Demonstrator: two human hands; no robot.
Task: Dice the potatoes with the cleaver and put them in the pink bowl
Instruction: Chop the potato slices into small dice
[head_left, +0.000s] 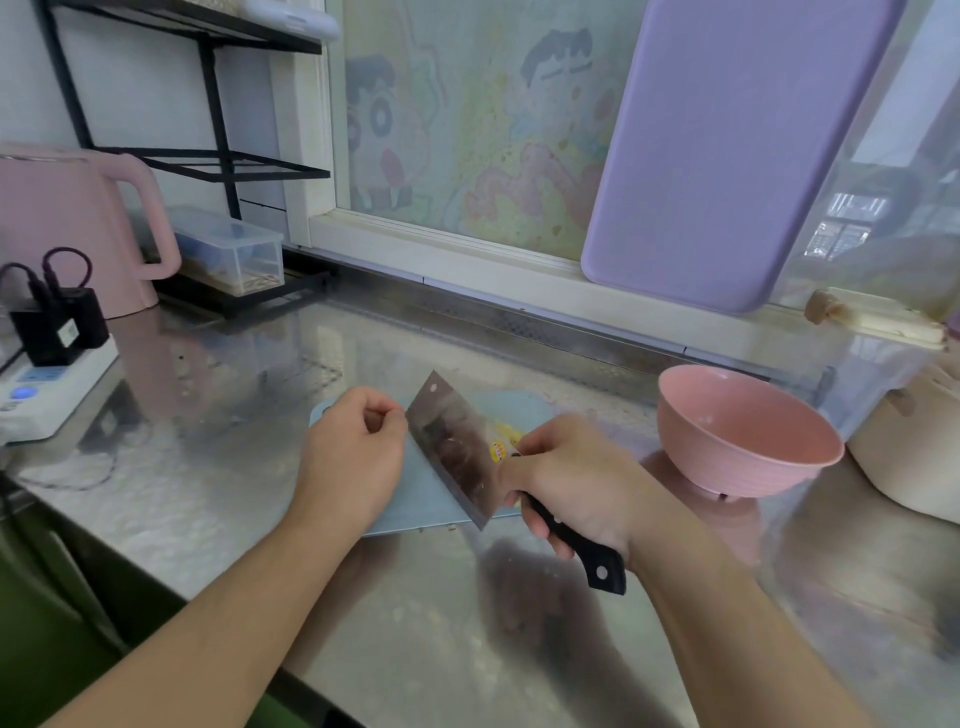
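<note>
The right hand (566, 478) is wrapped around the black handle of the cleaver (457, 447), thumb and forefinger pushed up against the blade's heel; a grip that far forward probably serves control more than chopping force. The broad blade leans over toward the left hand (353, 452) with its edge low near the pale blue cutting board (415, 512), so its flat face shows to the camera. That lean suggests it is being used to gather or scoop rather than to cut, though this is only a reading of the pose.

The left hand rests on the board just beside the blade with its fingers curled under. Whether it holds anything cannot be told, as the fingers hide what lies beneath. A small yellow patch (506, 434) shows past the blade near the right hand's knuckles. It may be potato, but too little is visible to be sure.

The pink bowl (748, 434) stands on the steel tabletop (415, 623) just to the right of the board, close to the knife hand, which keeps any transfer short. Its visible inside looks bare, so little or nothing seems to have gone in yet.
</note>
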